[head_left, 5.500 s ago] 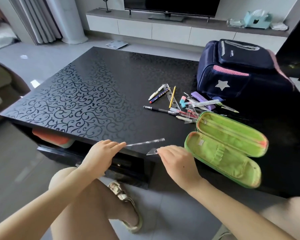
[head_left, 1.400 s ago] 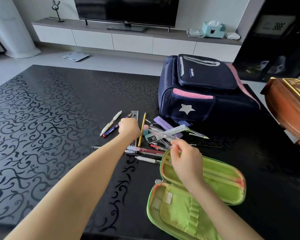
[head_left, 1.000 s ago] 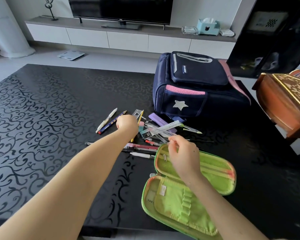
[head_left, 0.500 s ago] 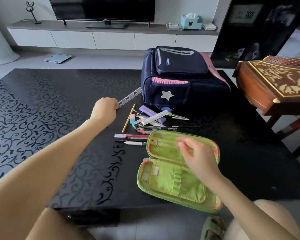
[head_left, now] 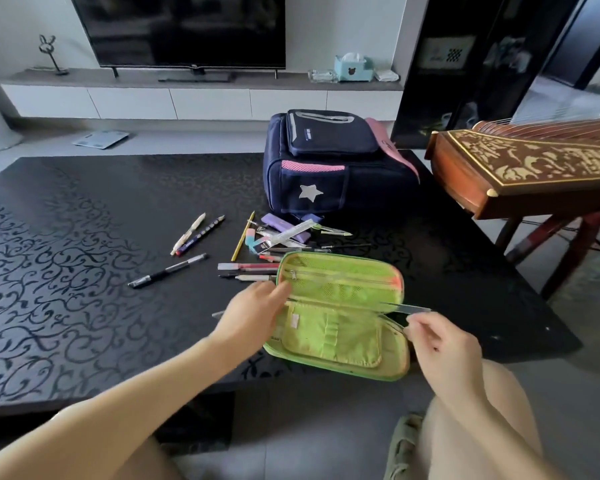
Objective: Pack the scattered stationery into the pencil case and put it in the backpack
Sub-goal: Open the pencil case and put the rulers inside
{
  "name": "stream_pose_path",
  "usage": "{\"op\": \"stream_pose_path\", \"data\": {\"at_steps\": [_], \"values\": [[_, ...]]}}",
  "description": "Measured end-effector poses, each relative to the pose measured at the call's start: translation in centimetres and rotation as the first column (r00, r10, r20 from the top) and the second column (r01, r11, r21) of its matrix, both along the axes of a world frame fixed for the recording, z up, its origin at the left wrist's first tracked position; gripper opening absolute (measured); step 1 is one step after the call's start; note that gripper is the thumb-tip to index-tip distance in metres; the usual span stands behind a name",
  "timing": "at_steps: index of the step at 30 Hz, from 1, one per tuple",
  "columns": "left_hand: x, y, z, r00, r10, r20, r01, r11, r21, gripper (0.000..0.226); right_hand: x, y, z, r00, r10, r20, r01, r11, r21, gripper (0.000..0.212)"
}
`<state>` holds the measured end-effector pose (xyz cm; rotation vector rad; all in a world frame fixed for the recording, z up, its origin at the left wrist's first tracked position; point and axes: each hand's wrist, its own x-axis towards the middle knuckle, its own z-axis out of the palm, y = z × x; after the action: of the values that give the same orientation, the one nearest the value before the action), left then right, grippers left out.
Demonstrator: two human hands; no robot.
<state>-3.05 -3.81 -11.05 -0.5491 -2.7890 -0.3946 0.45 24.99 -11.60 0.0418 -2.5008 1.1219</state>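
1. Gripping the clear ruler point(head_left: 409, 308) near one end with the left hand point(head_left: 253, 313), across the open pencil case point(head_left: 340, 337) on the desk point(head_left: 84, 271).
2. Cannot tell whether pinching the other end with the curled right hand point(head_left: 444, 344).
3. Likely light, stiff, slippery plastic; best held by its edges.

Black patterned table point(head_left: 66, 289), backpack point(head_left: 329, 174), open pencil case point(head_left: 340, 313), scattered pens point(head_left: 257, 249)

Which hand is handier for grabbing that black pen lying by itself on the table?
Left. The left hand is at the left end of the pencil case, nearest the black pen. The right hand is at the case's other end, by the clear ruler, farther away.
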Motion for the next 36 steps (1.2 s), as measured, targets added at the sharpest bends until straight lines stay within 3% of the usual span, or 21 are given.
{"op": "stream_pose_path", "data": {"at_steps": [3, 6, 11, 14, 18, 21, 23, 25, 28, 30, 32, 33, 34, 36], "values": [[1.0, 1.2, -2.3, 0.994, -0.09, 0.066, 0.096, 0.992, -0.083, 0.025, 0.5, 1.2, 0.3, 0.982, -0.049, 0.185, 0.095, 0.963, -0.251, 0.027], [0.5, 1.7, -2.3, 0.96, -0.191, 0.207, 0.233, 0.951, -0.205, 0.036, -0.2, 1.4, 0.6, 0.955, -0.019, 0.296, 0.138, 0.911, -0.389, 0.023], [-0.4, 3.7, 0.0, 0.922, -0.075, 0.379, 0.273, 0.82, -0.504, 0.049, -0.9, 0.7, 0.7, 0.901, 0.055, 0.43, 0.171, 0.866, -0.47, 0.011], [-0.5, 4.0, 0.2, 0.914, -0.125, 0.385, 0.336, 0.765, -0.549, 0.042, -0.6, 0.4, 1.2, 0.912, 0.09, 0.401, 0.149, 0.837, -0.527, 0.011], [0.3, 3.5, 0.0, 0.941, -0.23, 0.248, 0.335, 0.733, -0.592, 0.026, 0.8, 0.2, 2.3, 0.952, 0.113, 0.284, 0.099, 0.765, -0.637, 0.015], [0.1, 3.1, 0.0, 0.956, -0.264, 0.126, 0.292, 0.834, -0.469, 0.027, 2.5, 0.6, 2.5, 0.973, 0.125, 0.194, 0.035, 0.75, -0.66, 0.018], [-0.6, 3.1, 1.0, 0.976, -0.173, 0.129, 0.201, 0.947, -0.249, 0.017, 3.5, 0.9, 1.9, 0.971, 0.176, 0.162, -0.042, 0.791, -0.61, 0.02], [-1.8, 3.3, 2.3, 0.991, -0.028, 0.13, 0.036, 0.998, -0.06, 0.008, 3.8, 1.0, 0.2, 0.966, 0.183, 0.183, -0.079, 0.882, -0.465, 0.02], [-3.4, 4.0, 3.7, 0.986, 0.009, 0.168, -0.007, 1.0, -0.015, 0.019, 2.9, 0.4, -2.6, 0.995, 0.088, 0.04, -0.085, 0.994, -0.074, 0.015], [-3.9, 4.5, 4.0, 0.98, 0.011, 0.196, -0.004, 0.999, -0.036, 0.021, 1.6, -0.7, -3.0, 0.99, 0.11, -0.086, -0.091, 0.976, 0.197, 0.019], [-4.2, 4.5, 3.9, 0.978, 0.013, 0.21, -0.003, 0.999, -0.047, 0.02, 0.3, -1.6, -3.3, 0.984, 0.151, -0.092, -0.091, 0.878, 0.469, 0.017], [-4.2, 4.4, 3.6, 0.98, 0.017, 0.199, -0.007, 0.999, -0.051, 0.019, 0.0, -2.0, -3.4, 0.986, 0.152, -0.07, -0.087, 0.824, 0.56, 0.025], [-4.1, 4.3, 3.5, 0.981, 0.024, 0.193, -0.014, 0.999, -0.049, 0.018, -0.2, -2.2, -3.5, 0.989, 0.147, -0.029, -0.101, 0.798, 0.594, 0.04], [-4.0, 4.1, 3.1, 0.983, 0.022, 0.184, -0.017, 0.999, -0.028, 0.017, -0.3, -2.1, -3.5, 0.993, 0.113, 0.023, -0.109, 0.859, 0.5, 0.057]]}}
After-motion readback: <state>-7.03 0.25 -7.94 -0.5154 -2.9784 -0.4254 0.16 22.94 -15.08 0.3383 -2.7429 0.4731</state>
